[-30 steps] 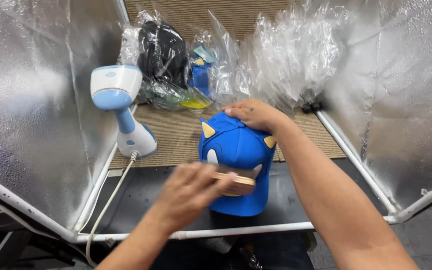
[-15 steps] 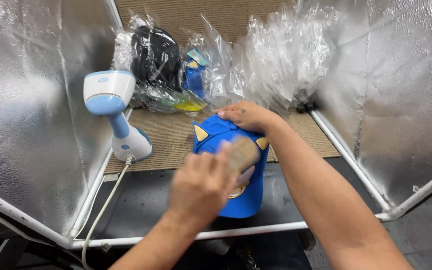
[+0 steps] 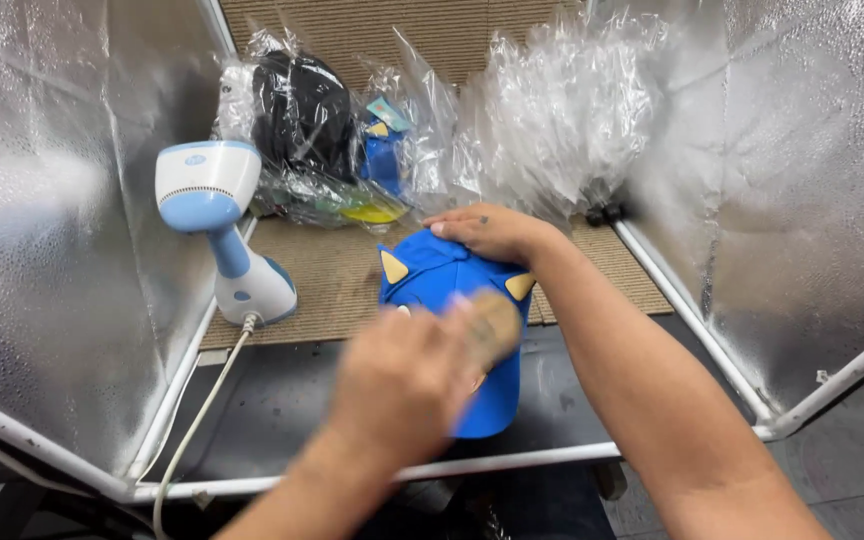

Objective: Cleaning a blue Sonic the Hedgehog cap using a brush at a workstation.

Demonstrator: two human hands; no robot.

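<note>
A blue cap (image 3: 434, 272) with two small yellow ears lies on a woven mat, its brim (image 3: 492, 405) pointing toward me. My right hand (image 3: 487, 232) rests flat on the cap's far crown and holds it down. My left hand (image 3: 407, 375) is blurred with motion over the front of the cap. It grips a tan brush-like object (image 3: 494, 322) that lies against the cap's front panel. The middle of the cap is hidden behind my left hand.
A white and light-blue handheld steamer (image 3: 214, 210) stands at the left, its cord (image 3: 197, 410) trailing toward me. Bagged caps (image 3: 302, 115) and crumpled clear plastic (image 3: 562, 120) are piled at the back. Silver reflective walls (image 3: 52, 230) enclose both sides, with a white frame bar (image 3: 512, 462) in front.
My left hand has moved the brush-like object from the brim up over the cap's front. My right hand has stayed on the crown.
</note>
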